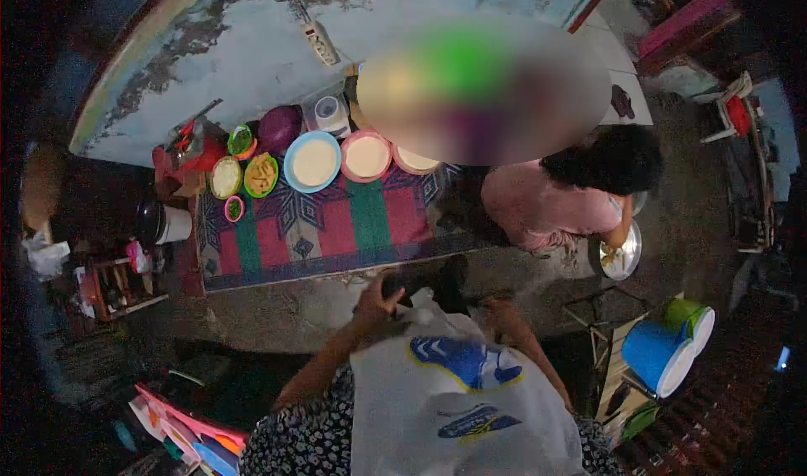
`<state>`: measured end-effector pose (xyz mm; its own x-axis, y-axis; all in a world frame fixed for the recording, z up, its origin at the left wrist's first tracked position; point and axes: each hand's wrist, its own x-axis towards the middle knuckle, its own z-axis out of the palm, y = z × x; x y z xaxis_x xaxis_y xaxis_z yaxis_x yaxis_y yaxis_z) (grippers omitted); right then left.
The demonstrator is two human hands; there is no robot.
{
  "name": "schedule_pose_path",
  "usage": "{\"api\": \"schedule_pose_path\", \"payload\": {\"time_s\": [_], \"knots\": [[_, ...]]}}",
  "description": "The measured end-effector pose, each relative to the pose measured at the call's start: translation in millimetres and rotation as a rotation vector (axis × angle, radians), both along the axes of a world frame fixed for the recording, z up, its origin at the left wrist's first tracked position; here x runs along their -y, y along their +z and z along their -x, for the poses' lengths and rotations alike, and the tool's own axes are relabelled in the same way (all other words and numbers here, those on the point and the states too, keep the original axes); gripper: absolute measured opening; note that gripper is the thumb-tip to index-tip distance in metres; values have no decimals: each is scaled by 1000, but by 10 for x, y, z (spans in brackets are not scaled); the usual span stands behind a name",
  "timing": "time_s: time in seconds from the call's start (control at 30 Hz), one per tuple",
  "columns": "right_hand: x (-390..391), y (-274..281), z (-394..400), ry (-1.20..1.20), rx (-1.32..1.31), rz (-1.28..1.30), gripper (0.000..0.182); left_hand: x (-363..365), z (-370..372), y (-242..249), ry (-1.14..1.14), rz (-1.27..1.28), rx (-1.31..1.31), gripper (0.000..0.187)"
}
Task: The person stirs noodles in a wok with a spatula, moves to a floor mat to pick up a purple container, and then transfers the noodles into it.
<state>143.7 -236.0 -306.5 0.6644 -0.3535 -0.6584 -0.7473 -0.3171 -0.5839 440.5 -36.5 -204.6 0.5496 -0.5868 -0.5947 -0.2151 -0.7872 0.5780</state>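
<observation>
My left hand (378, 301) is in front of my waist, its fingers curled against a dark shape that is too dim to name. My right hand (498, 310) is blurred at the other side of my waist, and its fingers do not show clearly. Between them hangs the top of a white cloth (382, 417) with blue shoe pictures, lying over my front. Past my hands, a striped woven mat (319, 232) bears two bowls of pale batter, one a blue bowl (290, 173) and one a pink bowl (389, 169), with a third bowl partly hidden.
A person in a pink top (538, 203) crouches at right, one hand in a metal bowl (636, 262). A green plate of fried food (274, 184) and small bowls sit on the mat's left. A blue bucket (651, 354) stands at lower right; a power strip (319, 43) is on the wall.
</observation>
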Motion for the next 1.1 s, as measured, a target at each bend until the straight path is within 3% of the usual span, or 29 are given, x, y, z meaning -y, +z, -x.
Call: {"api": "schedule_pose_path", "payload": {"time_s": [0.03, 0.07, 0.1, 0.13, 0.17, 0.23, 0.3, 0.37, 0.4, 0.5, 0.53, 0.63, 0.67, 0.7, 0.77, 0.8, 0.87, 0.9, 0.93, 1.0, 1.07, 1.1], "knots": [[190, -370, 171, -57, -90, -25, 29, 95, 37, 47, 39, 152, -125, 45], [424, -383, 119, -21, -29, -119, 30, 175, 101, 39, 81, 305, -251, 45], [675, -408, 50, 14, 31, -209, 31, 242, 159, -61, 78, 299, -252, 45], [873, -1067, 373, 655, 184, 359, 33, 303, 210, -184, 75, 278, -289, 44], [992, -1227, 268, 650, 180, 356, 33, 351, 269, -319, 72, 257, -330, 44], [1353, -1637, -117, -761, -120, -704, 31, 490, 401, -606, 63, 290, -306, 44], [1634, -1872, -564, 110, -20, 430, 29, 506, 590, -1130, 52, 327, -295, 44], [1868, -4073, -441, 228, 47, 339, 34, 435, 878, -1949, 327, 201, -651, 40], [2054, -3443, -944, 38, 58, 286, 32, 644, 763, -1788, -131, 41, -16, 40], [2177, -2935, -2102, -209, 176, 223, 26, 902, 712, -2027, 48, 227, -217, 41], [2228, -3118, -2335, -288, 128, 139, 27, 1000, 683, -2034, 20, 74, -242, 43], [2408, -3916, -2729, -505, 62, -90, 29, 829, 1020, -2606, 26, 107, -79, 42], [2505, -4214, -2797, -574, 69, -145, 30, 853, 977, -2613, 123, 45, -330, 42], [2597, -4493, -2863, -646, 87, -205, 31, 822, 1030, -2755, 130, 46, -333, 42], [2826, -4987, -2964, -802, 171, -346, 32, 748, 1145, -2941, -20, -215, -429, 44], [2873, -5106, -3001, -791, 169, -355, 32, 755, 1144, -3030, -7, -219, -428, 44], [2819, -4442, -3414, -980, 139, -267, 37, 922, 879, -2928, 41, -49, -417, 44], [2839, -4564, -3480, -978, 152, -280, 37, 1025, 723, -2856, 56, 38, -402, 44], [2929, -4747, -3493, -1071, 249, -310, 40, 1177, 546, -2711, -42, -234, -483, 43], [3101, -4961, -3570, -1163, 356, -341, 42, 1095, 550, -2803, -67, -167, -544, 43], [3255, -5083, -3687, -1315, 473, -560, 45, 1090, 521, -2889, -91, -94, -601, 44], [3322, -5130, -3722, -1313, 481, -568, 45, 1097, 509, -2912, 18, -111, -628, 44]]}}
